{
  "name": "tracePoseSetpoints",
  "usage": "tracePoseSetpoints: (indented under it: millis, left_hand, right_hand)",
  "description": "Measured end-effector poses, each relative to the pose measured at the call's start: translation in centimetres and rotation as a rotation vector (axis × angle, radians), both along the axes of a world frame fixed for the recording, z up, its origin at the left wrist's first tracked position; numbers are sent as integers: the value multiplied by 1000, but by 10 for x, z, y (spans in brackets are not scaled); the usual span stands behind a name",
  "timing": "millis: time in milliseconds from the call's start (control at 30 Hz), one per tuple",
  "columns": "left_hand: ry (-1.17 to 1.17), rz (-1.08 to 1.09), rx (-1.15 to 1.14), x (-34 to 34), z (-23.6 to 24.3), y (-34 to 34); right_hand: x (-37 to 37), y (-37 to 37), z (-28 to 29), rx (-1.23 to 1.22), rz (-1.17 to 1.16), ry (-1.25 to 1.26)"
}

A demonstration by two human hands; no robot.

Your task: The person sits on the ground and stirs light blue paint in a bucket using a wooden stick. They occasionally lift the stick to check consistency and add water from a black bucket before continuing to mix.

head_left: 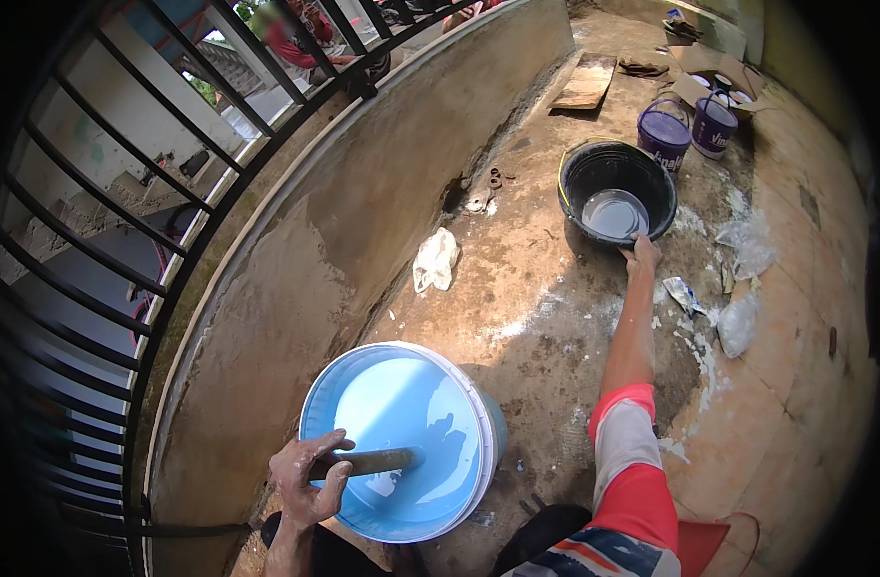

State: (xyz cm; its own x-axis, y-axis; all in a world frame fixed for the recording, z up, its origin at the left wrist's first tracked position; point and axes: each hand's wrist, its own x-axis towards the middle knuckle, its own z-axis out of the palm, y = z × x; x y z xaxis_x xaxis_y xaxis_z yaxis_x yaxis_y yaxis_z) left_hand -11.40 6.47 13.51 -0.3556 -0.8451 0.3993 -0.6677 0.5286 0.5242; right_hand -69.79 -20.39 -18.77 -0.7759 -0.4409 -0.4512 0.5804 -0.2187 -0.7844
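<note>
A white bucket (485, 423) of light blue paint (411, 385) stands low in front of me, with a brown stick (377, 462) slanting into the paint. My left hand (310, 476) is at the stick's upper end, thumb and fingers loosely around it. Farther off to the right, a black bucket (579, 178) with a yellow handle leans tilted toward me, a little pale liquid in its bottom. The fingers of my right hand (640, 253) are closed on its near rim, my arm stretched out.
Two purple pails (663, 135) stand beyond the black bucket, near an open cardboard box (748, 82). A wooden board (584, 82) lies by the low wall (296, 260). White plastic bags (435, 260) and splashes mark the floor. Past the black railing (123, 135) is a person in red (296, 38).
</note>
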Motion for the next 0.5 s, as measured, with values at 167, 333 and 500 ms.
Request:
tracePoseSetpoints:
  millis: [167,333,500]
  left_hand:
    - [9,-71,12,10,-1,-2]
    - [321,-49,133,14,-4,-4]
    - [810,-1,323,21,-26,-26]
  right_hand:
    - [44,52,26,-148,69,15]
    - [131,108,105,-294,199,121]
    - [199,152,161,-405,345,217]
